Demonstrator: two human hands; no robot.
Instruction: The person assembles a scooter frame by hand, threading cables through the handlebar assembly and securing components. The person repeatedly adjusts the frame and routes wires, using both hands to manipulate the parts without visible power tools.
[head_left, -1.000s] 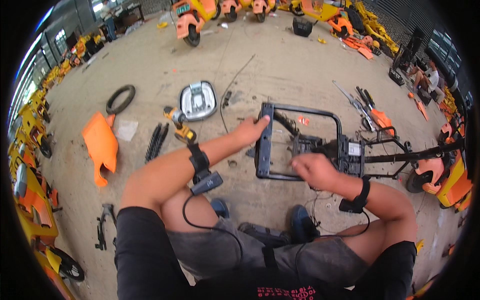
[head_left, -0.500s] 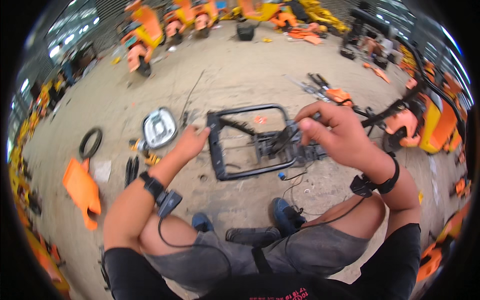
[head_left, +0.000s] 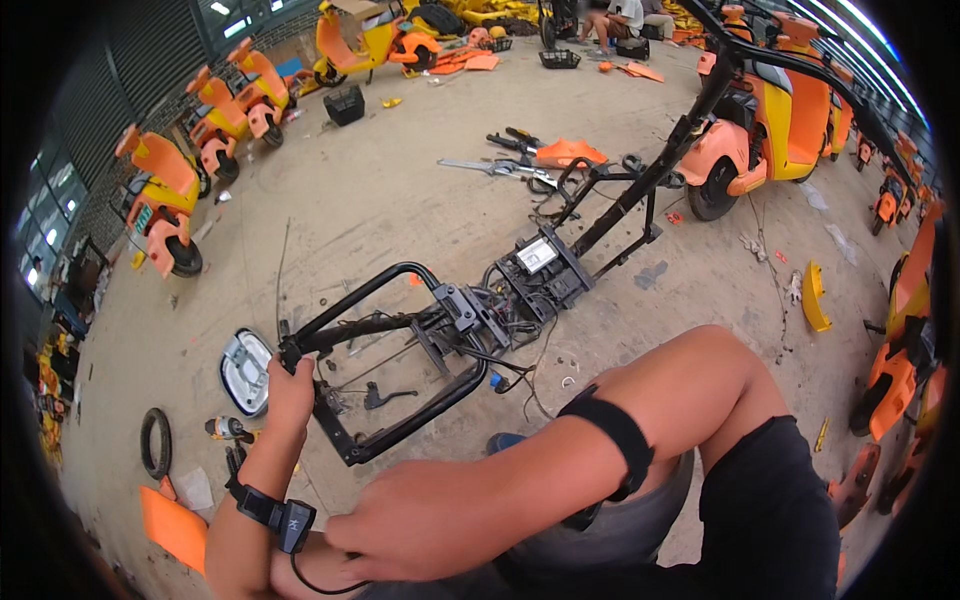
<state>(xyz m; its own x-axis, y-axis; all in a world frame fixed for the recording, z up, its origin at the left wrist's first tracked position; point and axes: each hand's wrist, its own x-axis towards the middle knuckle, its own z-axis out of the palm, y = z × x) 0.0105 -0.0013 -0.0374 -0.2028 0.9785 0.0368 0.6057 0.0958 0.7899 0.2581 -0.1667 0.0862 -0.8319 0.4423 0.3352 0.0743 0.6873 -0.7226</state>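
Note:
A black metal scooter frame (head_left: 460, 310) lies on the floor before me, its long tube rising to the far right. My left hand (head_left: 289, 392) is closed on the near left corner of its rear loop. My right hand (head_left: 415, 520) reaches across my body, close to my left forearm. Its fingers are curled beside a thin black cable; what they hold, if anything, is hidden. A strapped black device (head_left: 292, 525) sits on my left wrist. Wiring and a box with a white label (head_left: 537, 255) sit mid-frame. A black lever (head_left: 388, 396) lies inside the loop.
Left of the frame lie a white-lined shell (head_left: 246, 372), a power drill (head_left: 228, 428), a tyre (head_left: 156, 443) and an orange panel (head_left: 176, 528). Beyond it are hand tools (head_left: 500, 168) and an orange part (head_left: 570, 153). An orange-yellow scooter (head_left: 795, 115) stands far right.
My view has swung to the right. My right hand has come away from above the frame and moved across my body toward my left forearm. My left hand stays at the frame's end.

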